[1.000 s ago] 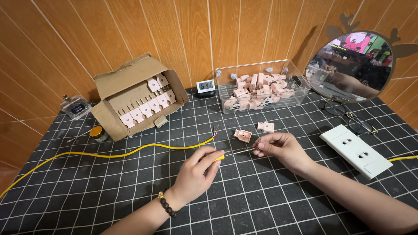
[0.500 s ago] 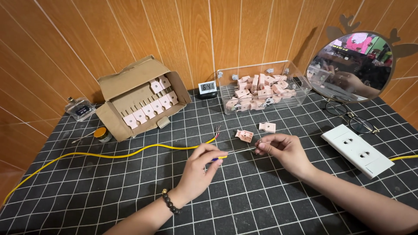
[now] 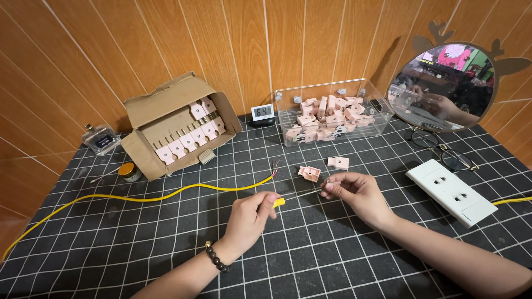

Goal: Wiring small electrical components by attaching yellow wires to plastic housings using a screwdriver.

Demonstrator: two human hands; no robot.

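The left hand (image 3: pixel 250 217) is closed around a yellow-handled screwdriver (image 3: pixel 279 202), only the yellow butt of the handle poking out past the fingers, while its thin shaft runs across toward the other hand. The right hand (image 3: pixel 354 191) pinches a small dark part (image 3: pixel 324 185) between thumb and fingertips, right at the tip of that shaft; what the part is cannot be made out. Both hands hover low over the black gridded surface (image 3: pixel 166 249).

Just beyond the right hand lie two loose pink plug pieces (image 3: pixel 309 173), one near the fingers, the other a little farther back. A yellow cable (image 3: pixel 138 198) snakes in from the left across the surface, its stripped end near the left hand but apart from it.

At the back, an open cardboard box (image 3: pixel 172 119) holds rows of pink plug pieces, and a clear plastic bin (image 3: pixel 332 113) is heaped with more. A white socket strip (image 3: pixel 451 191) sits to the right, eyeglasses (image 3: pixel 443 152) beside it, under a round mirror (image 3: pixel 443 83).
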